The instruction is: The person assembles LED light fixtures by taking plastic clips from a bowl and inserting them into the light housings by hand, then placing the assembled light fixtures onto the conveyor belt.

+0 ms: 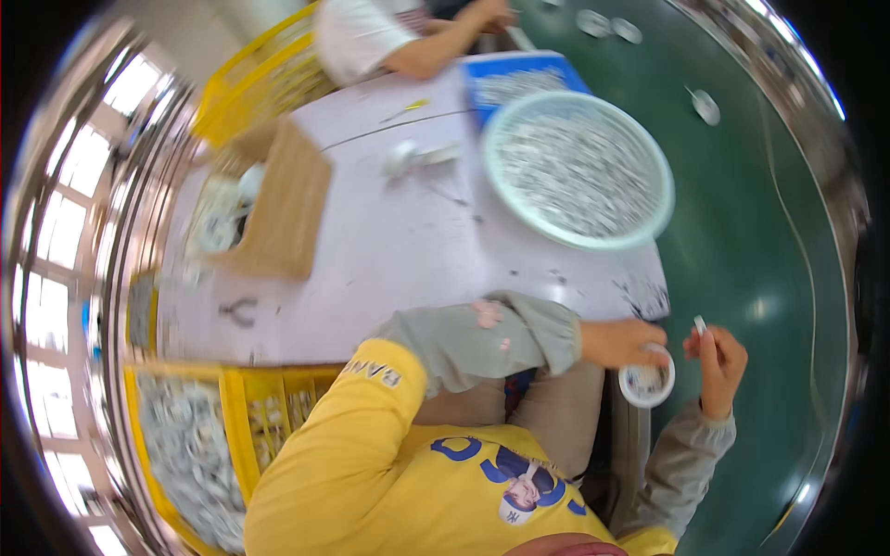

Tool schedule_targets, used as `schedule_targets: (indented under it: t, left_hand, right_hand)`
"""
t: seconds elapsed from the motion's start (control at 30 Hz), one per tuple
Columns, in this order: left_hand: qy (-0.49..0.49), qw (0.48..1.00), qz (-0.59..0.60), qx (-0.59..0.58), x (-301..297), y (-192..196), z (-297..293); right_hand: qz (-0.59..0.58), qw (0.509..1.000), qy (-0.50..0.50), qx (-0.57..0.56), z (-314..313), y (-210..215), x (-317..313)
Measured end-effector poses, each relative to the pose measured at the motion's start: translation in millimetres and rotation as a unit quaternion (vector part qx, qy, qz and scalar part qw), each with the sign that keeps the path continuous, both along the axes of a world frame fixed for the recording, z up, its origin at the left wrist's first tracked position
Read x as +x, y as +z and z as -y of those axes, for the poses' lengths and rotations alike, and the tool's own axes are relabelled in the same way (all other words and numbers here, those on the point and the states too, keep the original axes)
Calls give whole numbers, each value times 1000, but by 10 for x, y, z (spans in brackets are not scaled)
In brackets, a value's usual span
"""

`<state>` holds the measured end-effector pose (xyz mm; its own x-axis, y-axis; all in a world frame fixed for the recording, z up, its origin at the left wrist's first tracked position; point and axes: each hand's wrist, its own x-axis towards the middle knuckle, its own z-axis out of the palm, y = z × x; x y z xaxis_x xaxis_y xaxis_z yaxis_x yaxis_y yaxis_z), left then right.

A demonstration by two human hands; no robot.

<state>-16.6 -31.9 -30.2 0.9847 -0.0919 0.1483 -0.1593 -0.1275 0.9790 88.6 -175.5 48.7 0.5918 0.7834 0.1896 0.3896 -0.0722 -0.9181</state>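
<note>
Off the table's right corner, my left hand (623, 343) grips the rim of a small white round cup (646, 398). Something pale and speckled shows inside the cup, too blurred to name. Just to the right, apart from the cup, my right hand (721, 361) is closed in a pinch, fingers pointing up. A small white piece (700, 324) sticks out above its fingertips; its kind is too small to tell.
A pale green basin (496, 190) full of small white pieces stands on the white table (389, 278), before a blue tray (475, 91). Left are a cardboard box (297, 208), pliers (238, 312) and yellow crates (236, 435). A co-worker's arm (431, 51) rests at the far edge.
</note>
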Motion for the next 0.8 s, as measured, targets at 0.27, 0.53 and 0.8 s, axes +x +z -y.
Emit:
schedule_targets:
  t: [0.27,0.53,0.8]
  left_hand:
    - [42,973,223,-40,306,-281,291]
    - [96,981,162,43,904,-733,488]
    - [59,995,73,35,65,-90,155]
  right_hand:
    - [234,891,388,-48,-1380,930,-1013]
    - [45,847,527,54,-3386,1287,-2588]
    - [327,833,446,-29,-2939,1354,-1659]
